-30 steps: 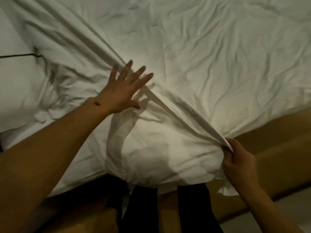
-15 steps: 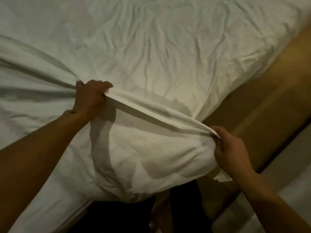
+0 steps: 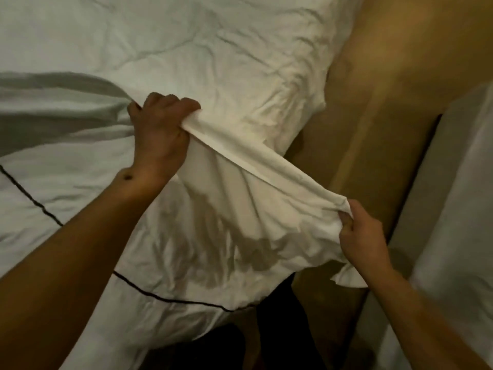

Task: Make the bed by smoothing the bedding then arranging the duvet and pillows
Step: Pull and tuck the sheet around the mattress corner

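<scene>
My left hand (image 3: 160,134) and right hand (image 3: 360,236) grip the white sheet (image 3: 253,198), mid-frame | bed still wrinkly, pillows not done

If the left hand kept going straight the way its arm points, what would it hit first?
Probably just more bedding. The left hand grips a fold of the white sheet and points up the bed, where only the rumpled white bedding shows. Depth is hard to judge, so it might skim above it.
</scene>
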A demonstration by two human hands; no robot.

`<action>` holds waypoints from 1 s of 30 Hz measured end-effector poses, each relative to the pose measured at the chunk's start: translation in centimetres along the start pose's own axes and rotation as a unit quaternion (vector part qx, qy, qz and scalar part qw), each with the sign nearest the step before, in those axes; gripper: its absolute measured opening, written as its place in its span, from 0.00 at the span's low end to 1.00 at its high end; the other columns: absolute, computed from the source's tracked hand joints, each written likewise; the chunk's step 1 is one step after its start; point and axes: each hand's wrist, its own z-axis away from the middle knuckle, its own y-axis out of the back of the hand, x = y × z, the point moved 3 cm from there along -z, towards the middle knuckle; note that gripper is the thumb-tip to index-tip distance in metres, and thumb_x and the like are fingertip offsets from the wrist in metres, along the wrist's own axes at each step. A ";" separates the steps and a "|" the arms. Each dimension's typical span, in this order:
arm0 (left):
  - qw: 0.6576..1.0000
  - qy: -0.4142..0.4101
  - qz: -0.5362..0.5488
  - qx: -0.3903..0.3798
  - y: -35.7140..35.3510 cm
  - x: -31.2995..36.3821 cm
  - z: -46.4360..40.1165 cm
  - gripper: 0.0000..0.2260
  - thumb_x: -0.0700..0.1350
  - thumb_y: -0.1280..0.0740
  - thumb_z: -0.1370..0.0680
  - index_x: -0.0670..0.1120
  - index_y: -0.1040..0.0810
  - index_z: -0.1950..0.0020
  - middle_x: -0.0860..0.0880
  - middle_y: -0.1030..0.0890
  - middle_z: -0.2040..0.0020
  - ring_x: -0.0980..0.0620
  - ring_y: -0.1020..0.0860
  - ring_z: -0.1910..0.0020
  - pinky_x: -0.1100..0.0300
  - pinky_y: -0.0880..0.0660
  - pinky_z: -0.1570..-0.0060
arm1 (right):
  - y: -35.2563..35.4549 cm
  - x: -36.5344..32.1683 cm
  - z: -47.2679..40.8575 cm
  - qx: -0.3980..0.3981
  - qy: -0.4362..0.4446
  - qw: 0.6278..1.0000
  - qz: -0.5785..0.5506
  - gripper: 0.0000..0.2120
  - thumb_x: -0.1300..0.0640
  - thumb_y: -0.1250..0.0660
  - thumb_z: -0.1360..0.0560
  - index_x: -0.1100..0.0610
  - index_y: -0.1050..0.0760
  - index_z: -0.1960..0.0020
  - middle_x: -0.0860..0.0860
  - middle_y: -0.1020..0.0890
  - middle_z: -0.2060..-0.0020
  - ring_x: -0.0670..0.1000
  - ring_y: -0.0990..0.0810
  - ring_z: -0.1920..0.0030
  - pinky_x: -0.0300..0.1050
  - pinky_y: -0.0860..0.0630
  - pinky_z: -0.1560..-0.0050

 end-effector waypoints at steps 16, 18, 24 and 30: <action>0.987 -0.019 -0.061 -0.150 -10.6 7.5 -11.0 0.18 0.34 0.40 0.27 0.48 0.21 0.41 0.44 0.18 0.51 0.38 0.27 0.46 0.42 0.37 0.44 | 6.1 4.8 -12.1 0.018 -0.083 0.995 0.043 0.07 0.57 0.40 0.19 0.54 0.24 0.45 0.52 0.20 0.55 0.51 0.23 0.58 0.47 0.26 0.55; 0.984 -0.018 -0.084 -0.155 -10.7 6.9 -11.4 0.18 0.34 0.41 0.26 0.48 0.20 0.42 0.44 0.19 0.52 0.37 0.27 0.47 0.41 0.37 0.43 | 5.6 4.4 -13.3 0.002 -0.073 0.995 0.066 0.07 0.59 0.38 0.20 0.55 0.23 0.45 0.52 0.19 0.54 0.52 0.22 0.56 0.47 0.25 0.54; 0.966 -0.014 -0.137 -0.218 -15.3 7.0 -15.1 0.18 0.35 0.41 0.24 0.50 0.19 0.42 0.42 0.18 0.49 0.37 0.28 0.45 0.43 0.37 0.43 | 2.5 5.4 -20.6 -0.056 -0.082 0.987 0.123 0.06 0.63 0.34 0.25 0.54 0.24 0.50 0.51 0.20 0.55 0.52 0.22 0.55 0.48 0.22 0.54; 0.942 -0.011 -0.204 -0.266 -20.9 7.3 -16.3 0.13 0.37 0.37 0.24 0.47 0.17 0.45 0.40 0.18 0.52 0.34 0.27 0.48 0.40 0.34 0.46 | -0.3 8.9 -27.9 -0.152 -0.064 0.970 0.178 0.06 0.65 0.39 0.25 0.57 0.26 0.52 0.56 0.21 0.58 0.60 0.21 0.56 0.52 0.21 0.56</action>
